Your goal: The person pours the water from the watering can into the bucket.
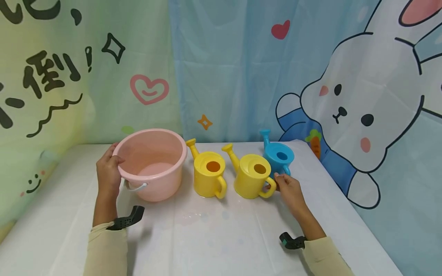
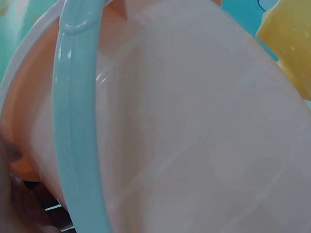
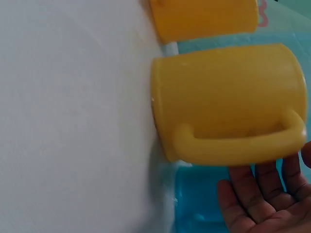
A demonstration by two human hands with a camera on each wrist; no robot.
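My left hand (image 1: pixel 108 170) grips the rim of a pink bucket (image 1: pixel 164 186), thumb inside it. The bucket's pale handle (image 2: pixel 77 116) hangs down its side in the left wrist view. To the right stand two yellow watering cans, a left one (image 1: pixel 203 180) and a right one (image 1: pixel 246 184). Behind the right one is a blue watering can (image 1: pixel 274 153). My right hand (image 1: pixel 291 191) is at the right yellow can's handle, near the blue can. In the right wrist view its fingers (image 3: pixel 257 194) extend behind that handle, loosely bent; contact is unclear.
A white cloth covers the table (image 1: pixel 207 245). Wet spots lie on it in front of the left yellow can. A printed curtain (image 1: pixel 224 76) with hearts and a rabbit hangs at the back and sides. Each wrist wears a black camera mount (image 1: pixel 127 219).
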